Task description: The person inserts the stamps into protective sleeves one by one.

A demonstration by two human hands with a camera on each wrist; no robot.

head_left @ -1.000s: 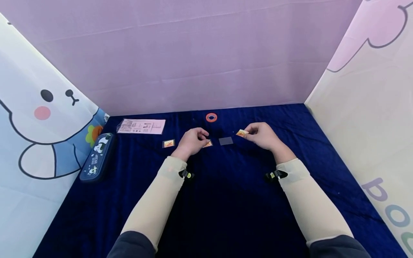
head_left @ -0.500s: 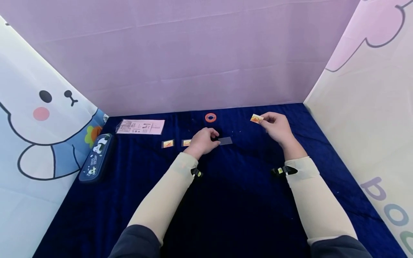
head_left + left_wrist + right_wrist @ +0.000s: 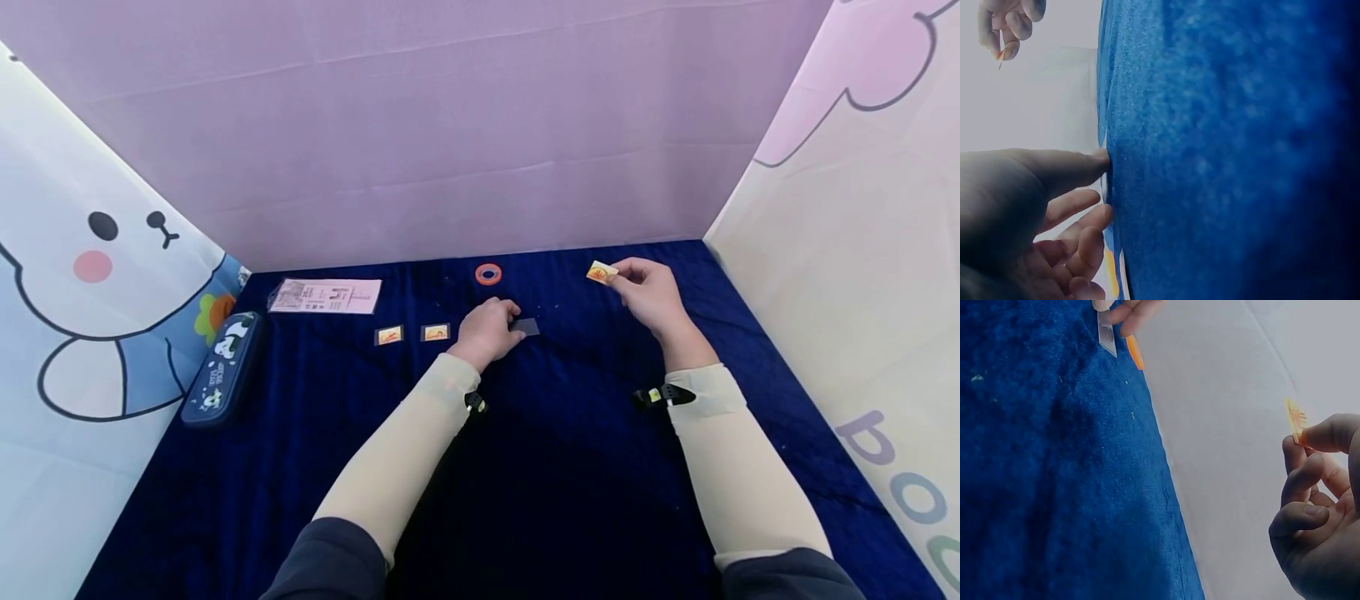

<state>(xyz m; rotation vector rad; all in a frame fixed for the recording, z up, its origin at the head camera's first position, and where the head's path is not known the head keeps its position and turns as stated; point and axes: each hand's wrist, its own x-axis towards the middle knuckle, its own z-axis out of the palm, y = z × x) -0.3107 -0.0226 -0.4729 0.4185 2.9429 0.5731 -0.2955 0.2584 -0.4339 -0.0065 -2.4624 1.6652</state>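
My right hand (image 3: 654, 296) pinches a small yellow card (image 3: 602, 272) with an orange-red print between thumb and fingers, raised above the table in the head view. The card (image 3: 1295, 422) appears nearly edge-on in the right wrist view. At the table's middle, my left hand (image 3: 487, 332) holds the left part of a small clear plastic sleeve (image 3: 528, 327) lying on the cloth. Its thumb (image 3: 1094, 164) is at one edge and the fingers at the opposite one. Left of that hand lie two sleeved cards, one nearer (image 3: 435, 332) and one farther left (image 3: 389, 335).
An orange-red tape roll (image 3: 488, 274) lies behind the left hand. At the back left are a pink printed sheet (image 3: 326, 296) and a dark blue panda pencil case (image 3: 222, 369). Blue cloth (image 3: 570, 467) covers the table, with fabric walls (image 3: 480, 150) on three sides.
The right hand has lifted the yellow card and carried it back and to the right. My left hand has moved right, from the nearer sleeved card to the clear sleeve.
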